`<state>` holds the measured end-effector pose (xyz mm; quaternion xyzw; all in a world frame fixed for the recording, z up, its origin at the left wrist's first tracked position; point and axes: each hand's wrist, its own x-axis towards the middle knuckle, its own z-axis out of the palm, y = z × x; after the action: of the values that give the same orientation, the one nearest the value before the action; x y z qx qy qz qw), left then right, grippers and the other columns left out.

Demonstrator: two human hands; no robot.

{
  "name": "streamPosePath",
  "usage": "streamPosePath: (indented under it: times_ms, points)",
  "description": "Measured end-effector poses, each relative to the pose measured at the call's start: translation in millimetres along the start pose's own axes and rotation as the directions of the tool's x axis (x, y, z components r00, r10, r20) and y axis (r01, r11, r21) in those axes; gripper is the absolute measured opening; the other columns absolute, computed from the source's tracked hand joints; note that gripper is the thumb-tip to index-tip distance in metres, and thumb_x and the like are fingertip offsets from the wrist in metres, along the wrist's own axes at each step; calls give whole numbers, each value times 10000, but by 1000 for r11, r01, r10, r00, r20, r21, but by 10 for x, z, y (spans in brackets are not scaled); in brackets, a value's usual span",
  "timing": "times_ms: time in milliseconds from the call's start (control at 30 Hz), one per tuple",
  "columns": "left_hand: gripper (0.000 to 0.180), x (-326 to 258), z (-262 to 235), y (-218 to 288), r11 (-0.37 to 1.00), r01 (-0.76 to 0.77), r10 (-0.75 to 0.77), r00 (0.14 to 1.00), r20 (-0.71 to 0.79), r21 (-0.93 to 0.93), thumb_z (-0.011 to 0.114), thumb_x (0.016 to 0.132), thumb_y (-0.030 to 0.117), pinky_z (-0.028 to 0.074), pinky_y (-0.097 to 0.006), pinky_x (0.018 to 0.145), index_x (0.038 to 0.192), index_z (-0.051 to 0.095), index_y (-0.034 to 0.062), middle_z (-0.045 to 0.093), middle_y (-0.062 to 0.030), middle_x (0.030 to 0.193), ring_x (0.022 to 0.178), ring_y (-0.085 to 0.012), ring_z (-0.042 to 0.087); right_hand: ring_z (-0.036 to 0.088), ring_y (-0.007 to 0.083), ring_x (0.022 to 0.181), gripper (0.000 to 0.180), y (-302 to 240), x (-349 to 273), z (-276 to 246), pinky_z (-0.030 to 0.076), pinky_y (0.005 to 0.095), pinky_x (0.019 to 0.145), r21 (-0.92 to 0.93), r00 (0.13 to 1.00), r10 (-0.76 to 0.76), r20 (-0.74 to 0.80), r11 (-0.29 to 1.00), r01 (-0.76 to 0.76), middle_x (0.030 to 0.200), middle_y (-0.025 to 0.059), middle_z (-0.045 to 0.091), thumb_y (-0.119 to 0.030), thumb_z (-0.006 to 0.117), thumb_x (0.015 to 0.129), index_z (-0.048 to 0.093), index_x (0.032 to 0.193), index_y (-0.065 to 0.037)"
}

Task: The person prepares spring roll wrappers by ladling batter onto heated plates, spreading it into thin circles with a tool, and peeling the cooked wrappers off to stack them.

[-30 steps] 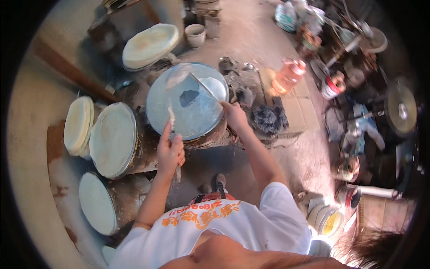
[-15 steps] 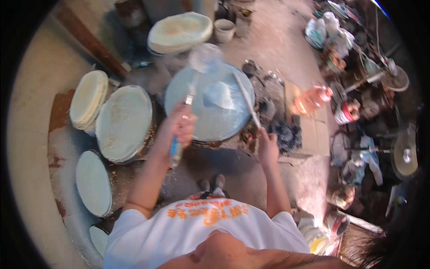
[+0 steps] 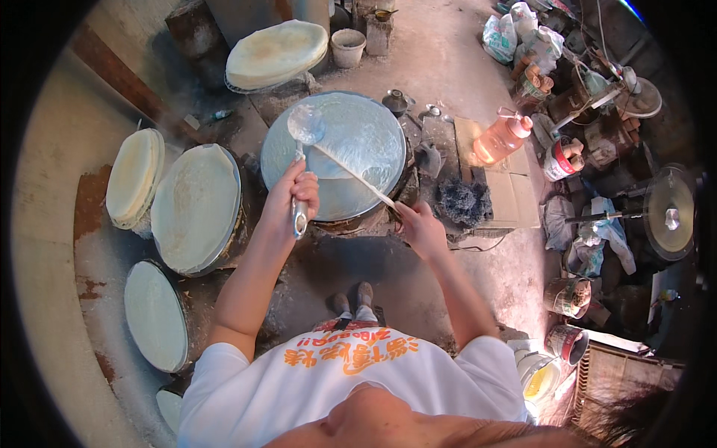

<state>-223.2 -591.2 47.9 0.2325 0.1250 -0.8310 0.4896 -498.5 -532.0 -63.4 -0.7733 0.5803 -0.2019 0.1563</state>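
Observation:
In front of me is a large round griddle (image 3: 284, 198) coated with a thin, pale, wet layer of batter (image 3: 362, 131). My left hand (image 3: 301, 193) is closed round the handle of a ladle (image 3: 306, 123), whose round bowl is over the left part of the griddle. A thin pale stick (image 3: 355, 173) is gripped near its lower end by my right hand (image 3: 423, 228), at the griddle's near right edge. The stick slants up and left across the batter, its far end close to the ladle; whether it bears a cross-piece I cannot tell.
Stacks of thin round flatbreads (image 3: 278, 54) lie behind the griddle, with more flatbreads (image 3: 196, 209) on round supports at left. A grey bucket (image 3: 348, 48) stands behind. To the right are a pink bottle (image 3: 504, 138), a dark fuzzy clump (image 3: 464, 201) and cardboard (image 3: 515, 201).
The white batter puddle at the griddle's middle has spread into a broad thin layer. My right hand has swung the stick's far end leftward. The ladle, blurred before, is now steadier and lower.

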Motion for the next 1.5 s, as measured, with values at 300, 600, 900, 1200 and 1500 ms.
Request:
streamPosePath:
  times_ms: [300, 600, 900, 1200, 1500]
  points:
    - [151, 264, -604, -683, 959, -280, 283, 955, -84, 54, 500, 940, 132, 361, -176, 379, 803, 437, 137, 381, 43, 595, 437, -40, 356, 564, 139, 492, 295, -783, -264, 877, 464, 298, 449, 805, 860, 443, 253, 397, -441, 684, 64, 589, -148, 533, 908, 589, 1193, -94]
    - [291, -68, -436, -874, 577, 276, 232, 847, 479, -769, 480, 957, 214, 330, -235, 344, 701, 432, 85, 365, 28, 527, 374, -67, 363, 640, 312, 772, 343, 486, 580, 15, 505, 369, 704, 370, 963, 249, 101, 889, -269, 896, 168, 659, -183, 632, 836, 620, 1178, -175]
    - [419, -1368, -959, -1721, 760, 63, 505, 569, 648, -647, 479, 957, 384, 378, -217, 291, 709, 471, 47, 445, 23, 509, 347, -84, 414, 647, 265, 807, 219, 1283, 846, 368, 515, 343, 722, 407, 843, -416, 341, 874, 266, 948, 199, 649, -66, 626, 815, 644, 1011, 30]
    - [312, -2766, -917, -4626, -349, -400, 817, -573, -65, -847, 423, 988, 254, 364, -198, 307, 1234, 507, 83, 356, 43, 501, 348, -35, 382, 642, 297, 878, 339, -1495, -1096, 1277, 506, 364, 764, 899, -261, -877, 403, 327, 290, 960, 168, 657, -117, 697, 775, 645, 1104, -50]
    - [368, -3420, -3109, -6816, -962, 179, 87, -507, -857, -204, 443, 952, 189, 380, -200, 400, 603, 363, 102, 365, 18, 487, 389, -70, 368, 640, 227, 920, 372, -2737, -2675, 1765, 495, 317, 804, 950, -457, -840, 291, 199, 240, 1019, 145, 660, -92, 688, 789, 614, 1145, -12]
